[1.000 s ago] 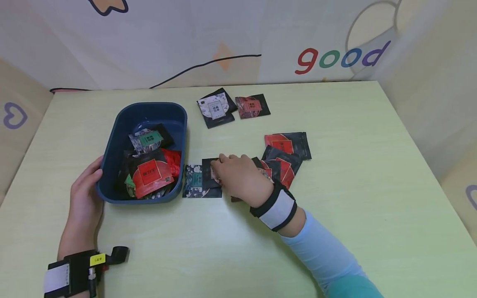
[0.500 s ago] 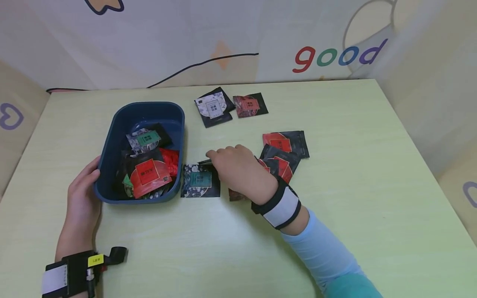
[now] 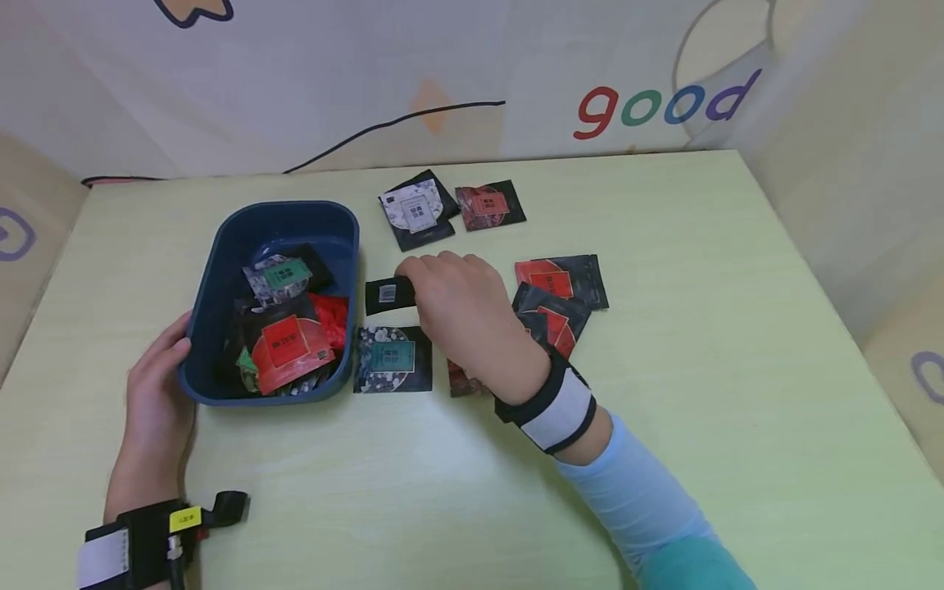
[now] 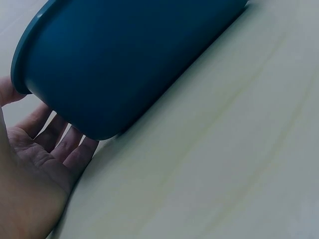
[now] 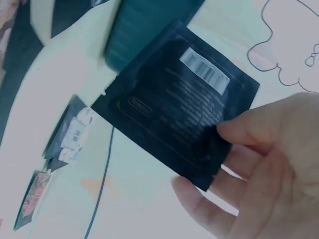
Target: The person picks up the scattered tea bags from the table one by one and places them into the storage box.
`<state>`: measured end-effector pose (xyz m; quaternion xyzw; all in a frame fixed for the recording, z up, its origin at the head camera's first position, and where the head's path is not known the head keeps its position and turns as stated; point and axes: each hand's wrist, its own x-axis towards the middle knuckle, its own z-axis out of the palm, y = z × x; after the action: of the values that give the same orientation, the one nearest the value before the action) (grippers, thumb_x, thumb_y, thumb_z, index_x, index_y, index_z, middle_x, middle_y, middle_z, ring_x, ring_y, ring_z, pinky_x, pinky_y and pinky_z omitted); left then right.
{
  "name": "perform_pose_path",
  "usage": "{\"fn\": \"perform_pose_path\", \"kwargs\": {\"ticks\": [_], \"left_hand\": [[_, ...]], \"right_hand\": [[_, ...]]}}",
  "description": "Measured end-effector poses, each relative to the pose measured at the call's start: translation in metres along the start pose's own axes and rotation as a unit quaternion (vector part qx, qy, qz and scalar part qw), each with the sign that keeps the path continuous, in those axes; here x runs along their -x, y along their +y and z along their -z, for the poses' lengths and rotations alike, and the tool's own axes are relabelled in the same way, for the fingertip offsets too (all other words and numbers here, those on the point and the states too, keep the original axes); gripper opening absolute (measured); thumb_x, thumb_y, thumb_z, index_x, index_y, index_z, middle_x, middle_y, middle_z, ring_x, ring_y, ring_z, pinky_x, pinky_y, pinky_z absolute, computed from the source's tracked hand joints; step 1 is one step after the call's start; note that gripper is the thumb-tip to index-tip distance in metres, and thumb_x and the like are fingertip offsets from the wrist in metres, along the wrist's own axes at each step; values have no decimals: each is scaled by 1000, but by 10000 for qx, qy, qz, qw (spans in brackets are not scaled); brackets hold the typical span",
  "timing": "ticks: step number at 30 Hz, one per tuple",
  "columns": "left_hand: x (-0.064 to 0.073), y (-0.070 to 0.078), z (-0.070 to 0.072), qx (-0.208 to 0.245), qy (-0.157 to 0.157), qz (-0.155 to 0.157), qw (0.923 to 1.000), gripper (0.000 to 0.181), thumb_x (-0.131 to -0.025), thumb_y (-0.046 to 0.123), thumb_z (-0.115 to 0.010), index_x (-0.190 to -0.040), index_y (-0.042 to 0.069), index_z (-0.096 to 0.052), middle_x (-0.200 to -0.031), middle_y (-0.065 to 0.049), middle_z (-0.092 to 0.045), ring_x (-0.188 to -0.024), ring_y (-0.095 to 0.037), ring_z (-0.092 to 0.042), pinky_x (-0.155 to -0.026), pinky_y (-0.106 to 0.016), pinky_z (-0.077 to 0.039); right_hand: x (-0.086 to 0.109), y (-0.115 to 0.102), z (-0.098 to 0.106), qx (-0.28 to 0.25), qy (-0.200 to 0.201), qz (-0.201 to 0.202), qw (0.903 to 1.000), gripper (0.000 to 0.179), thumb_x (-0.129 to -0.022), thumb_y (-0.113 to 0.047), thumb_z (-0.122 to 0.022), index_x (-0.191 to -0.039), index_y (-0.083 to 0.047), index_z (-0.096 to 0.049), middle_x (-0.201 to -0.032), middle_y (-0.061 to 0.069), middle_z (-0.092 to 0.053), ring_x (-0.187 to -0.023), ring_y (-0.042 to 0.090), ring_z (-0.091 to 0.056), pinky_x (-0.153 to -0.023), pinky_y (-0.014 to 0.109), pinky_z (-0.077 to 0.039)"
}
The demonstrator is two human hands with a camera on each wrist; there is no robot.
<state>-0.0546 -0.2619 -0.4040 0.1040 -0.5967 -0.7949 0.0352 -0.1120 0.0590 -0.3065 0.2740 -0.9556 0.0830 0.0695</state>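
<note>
My right hand (image 3: 468, 324) pinches a black sachet (image 5: 174, 99) between thumb and fingers. Its back, printed with a barcode and small text, shows in the right wrist view. In the head view most of this sachet is hidden behind the hand. Just below it lies a sachet with a blue-white pattern and teal label (image 3: 392, 358). My left hand (image 3: 158, 385) rests against the outer left side of a blue plastic bin (image 3: 193, 324), with straight fingers on its wall in the left wrist view. Inside the bin are several sachets, among them one with a red label (image 3: 288, 344).
Two black sachets, the top one white-patterned (image 3: 418, 215), overlap at the back beside a reddish sachet (image 3: 490, 205). Several red-and-black sachets (image 3: 560, 283) lie right of my right hand. A reddish sachet (image 3: 463, 381) peeks out below it. A printed cloth (image 3: 413, 65) stands behind the table.
The right hand has lifted a sachet off the teal-labelled one and moved it up and back, turning it so its barcode side shows. The left hand stays at the bin.
</note>
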Motion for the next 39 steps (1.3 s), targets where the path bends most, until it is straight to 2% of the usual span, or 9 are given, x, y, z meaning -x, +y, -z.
{"fn": "perform_pose_path", "kwargs": {"ticks": [6,9,11,14,17,21,24,31,39], "left_hand": [[0,-2,0,-206,-21,129,9997,48,-98,27,-41,-143,10,-40,-135,13,-51,-127,-2,-34,-113,-25,-18],[-1,-2,0,-226,-65,157,9996,48,-98,27,-41,-144,11,-40,-136,13,-51,-127,-1,-33,-117,-27,-13],[-1,-2,0,-244,-65,161,9996,48,-98,27,-40,-144,11,-40,-136,13,-50,-128,-1,-33,-117,-25,-14],[-1,-1,1,-195,-31,172,9997,48,-98,27,-41,-143,11,-40,-137,13,-50,-127,-1,-35,-111,-18,-24],[0,-1,2,-159,22,180,9997,47,-98,26,-41,-143,12,-40,-138,13,-49,-127,-1,-35,-110,-15,-27],[2,-1,3,-142,34,183,9997,47,-98,26,-41,-143,12,-40,-137,13,-49,-127,-1,-35,-111,-16,-25],[2,-1,3,-171,27,232,9996,47,-98,27,-42,-143,12,-40,-138,13,-49,-126,-1,-36,-111,-16,-26],[1,-1,2,-219,-7,260,9994,47,-98,27,-41,-143,13,-40,-138,13,-48,-126,-1,-36,-107,-14,-30],[-1,1,0,-194,-60,117,9997,47,-98,25,-41,-143,10,-40,-138,12,-49,-126,-2,-36,-101,-13,-34]], "right_hand": [[-3,-5,7,-637,758,-178,9949,26,-86,-9,-58,-110,-12,-68,-97,4,-76,-83,16,-66,-59,28,-54],[-7,-10,9,-963,923,-167,9909,26,-89,-10,-55,-111,-14,-69,-101,3,-76,-88,15,-67,-62,27,-55],[-9,-15,9,-1068,1008,-39,9891,27,-90,-10,-53,-112,-15,-69,-105,2,-76,-94,14,-66,-66,26,-56],[-14,-24,5,-1131,1255,331,9851,29,-90,-11,-53,-112,-17,-71,-107,0,-76,-100,13,-64,-75,25,-57],[-19,-35,1,-1116,1354,676,9822,27,-90,-14,-56,-110,-18,-72,-109,0,-75,-104,13,-62,-85,26,-55],[-26,-49,-6,-1024,1153,908,9839,25,-90,-19,-57,-109,-21,-73,-116,-1,-72,-112,14,-58,-97,26,-49],[-31,-58,-15,-916,1073,1096,9839,25,-91,-21,-56,-110,-24,-73,-118,-2,-71,-115,14,-55,-99,26,-47],[-35,-78,-32,-378,665,1496,9858,27,-91,-29,-56,-113,-30,-70,-122,-5,-69,-118,14,-52,-97,27,-48],[-33,-86,-45,-96,173,1732,9847,29,-93,-29,-52,-116,-28,-68,-119,-7,-70,-113,13,-56,-92,28,-48]]}}
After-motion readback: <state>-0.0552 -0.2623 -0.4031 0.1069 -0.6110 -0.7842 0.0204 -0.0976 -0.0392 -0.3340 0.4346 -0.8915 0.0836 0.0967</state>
